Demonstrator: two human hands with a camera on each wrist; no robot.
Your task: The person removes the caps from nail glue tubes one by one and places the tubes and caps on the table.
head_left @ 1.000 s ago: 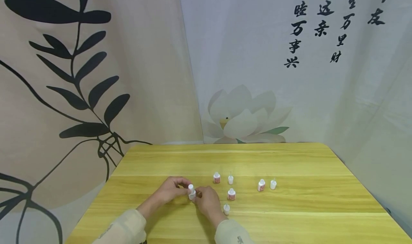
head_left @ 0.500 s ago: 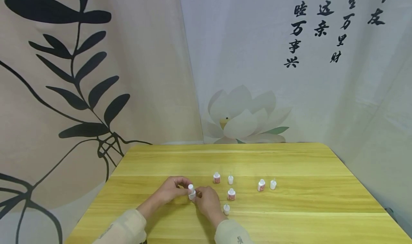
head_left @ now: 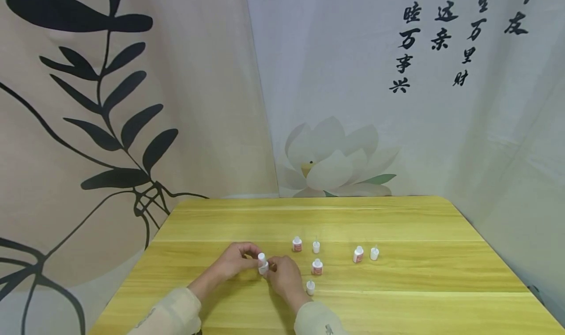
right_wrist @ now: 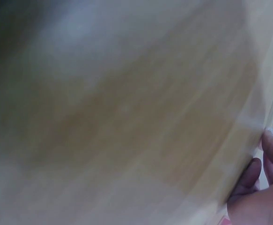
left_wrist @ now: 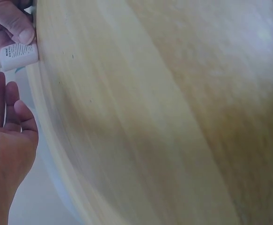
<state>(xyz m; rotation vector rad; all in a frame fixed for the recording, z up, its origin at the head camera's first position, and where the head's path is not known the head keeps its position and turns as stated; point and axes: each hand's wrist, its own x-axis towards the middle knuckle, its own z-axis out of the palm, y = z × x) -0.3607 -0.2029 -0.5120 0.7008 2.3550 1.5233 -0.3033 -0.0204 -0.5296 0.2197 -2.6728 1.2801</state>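
Both hands hold a small white bottle (head_left: 263, 267) with a white cap (head_left: 262, 256), upright just left of the table's middle. My left hand (head_left: 236, 260) pinches it at the cap with thumb and forefinger. My right hand (head_left: 285, 277) grips the bottle's lower body from the right. In the left wrist view, the right thumb (left_wrist: 25, 35) presses the printed label, while the left hand's other fingers (left_wrist: 11, 105) stay extended; its pinch lies beyond the frame edge. At the right wrist view's edge, only part of the right hand (right_wrist: 260, 187) shows.
Three uncapped bottles with red labels, the back one (head_left: 297, 244), middle one (head_left: 317, 267) and right one (head_left: 358, 254), stand on the wooden table (head_left: 419, 286). Near each lies a white cap with a thin stem upward: back (head_left: 316, 247), front (head_left: 311, 288), right (head_left: 374, 253).
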